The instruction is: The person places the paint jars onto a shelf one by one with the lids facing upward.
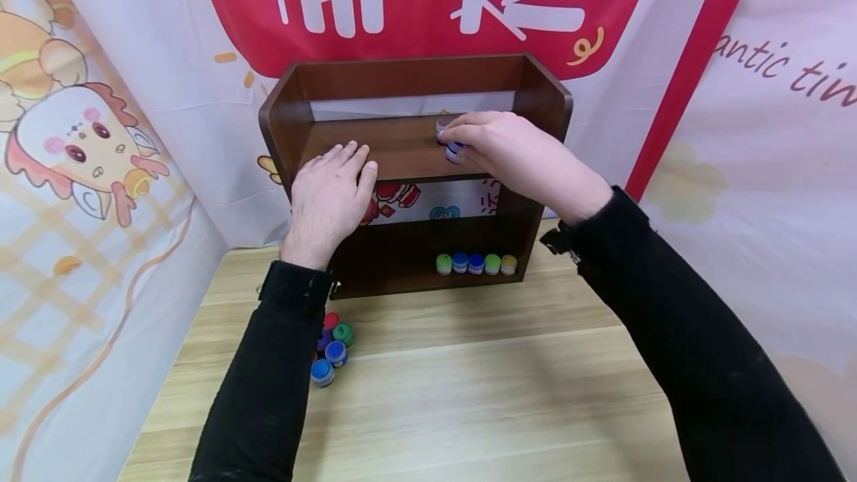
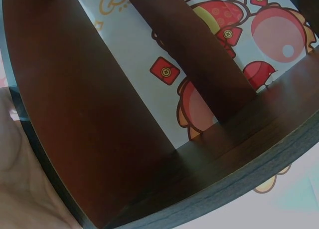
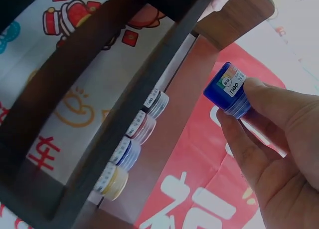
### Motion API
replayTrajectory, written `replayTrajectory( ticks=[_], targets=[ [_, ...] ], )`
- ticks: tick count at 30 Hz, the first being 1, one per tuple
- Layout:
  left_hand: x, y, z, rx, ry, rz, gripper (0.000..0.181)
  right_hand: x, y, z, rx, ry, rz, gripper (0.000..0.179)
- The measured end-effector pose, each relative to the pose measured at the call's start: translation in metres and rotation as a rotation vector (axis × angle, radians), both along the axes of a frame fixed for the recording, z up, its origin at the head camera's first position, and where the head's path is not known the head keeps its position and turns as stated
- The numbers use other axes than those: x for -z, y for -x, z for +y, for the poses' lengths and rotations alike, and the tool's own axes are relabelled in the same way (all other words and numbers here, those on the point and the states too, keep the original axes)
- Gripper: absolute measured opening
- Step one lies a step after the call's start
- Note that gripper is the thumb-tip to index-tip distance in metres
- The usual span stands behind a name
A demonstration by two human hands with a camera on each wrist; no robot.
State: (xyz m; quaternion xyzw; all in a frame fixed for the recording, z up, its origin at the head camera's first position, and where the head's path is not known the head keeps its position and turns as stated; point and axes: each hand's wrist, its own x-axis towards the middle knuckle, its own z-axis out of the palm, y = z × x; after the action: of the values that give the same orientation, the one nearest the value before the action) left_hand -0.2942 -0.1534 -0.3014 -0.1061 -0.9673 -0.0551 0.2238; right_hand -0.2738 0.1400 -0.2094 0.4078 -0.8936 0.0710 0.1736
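My right hand (image 1: 505,158) pinches a small blue paint jar (image 3: 227,88) between thumb and fingers, above the upper board of a dark brown two-tier shelf (image 1: 375,147). The jar's white label reads "deli". Several more paint jars stand in a row on that board at its right side, among them a yellow one (image 3: 110,181) and a red one (image 3: 142,128); the head view mostly hides them behind the right hand. My left hand (image 1: 328,199) rests on the left part of the upper board, its fingers extended. In the left wrist view only part of that palm (image 2: 22,174) shows.
On the lower board, a row of jars with green, blue and yellow tops (image 1: 476,264) stands toward the right. Loose jars, including a green one (image 1: 344,333) and a blue one (image 1: 322,373), sit on the wooden table (image 1: 469,400) beside the left sleeve. Printed cloth hangs behind.
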Motion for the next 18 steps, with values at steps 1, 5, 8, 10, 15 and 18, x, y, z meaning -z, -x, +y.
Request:
replayTrajectory(
  ticks=[1, 5, 8, 10, 15, 18],
  targets=[
    [0.000, 0.000, 0.000, 0.000, 0.000, 0.000, 0.069, -0.003, 0.003, -0.004, 0.007, -0.006, -0.004, 0.048],
    [0.000, 0.000, 0.000, -0.002, 0.001, -0.001, 0.070, -0.011, 0.016, -0.018, 0.015, -0.052, 0.014, 0.047],
    [-0.001, 0.001, 0.000, -0.005, 0.007, -0.004, 0.070, -0.015, 0.026, -0.026, 0.005, -0.060, 0.022, 0.044],
    [-0.001, 0.001, 0.000, -0.006, 0.009, -0.004, 0.070, -0.017, 0.031, -0.030, 0.001, -0.052, 0.009, 0.042],
    [0.000, 0.002, 0.001, -0.002, 0.003, -0.005, 0.066, -0.019, 0.041, -0.037, 0.015, -0.047, -0.008, 0.040],
    [0.000, 0.003, 0.000, -0.004, 0.001, -0.013, 0.066, -0.018, 0.047, -0.042, 0.027, -0.062, -0.008, 0.041]
  ],
)
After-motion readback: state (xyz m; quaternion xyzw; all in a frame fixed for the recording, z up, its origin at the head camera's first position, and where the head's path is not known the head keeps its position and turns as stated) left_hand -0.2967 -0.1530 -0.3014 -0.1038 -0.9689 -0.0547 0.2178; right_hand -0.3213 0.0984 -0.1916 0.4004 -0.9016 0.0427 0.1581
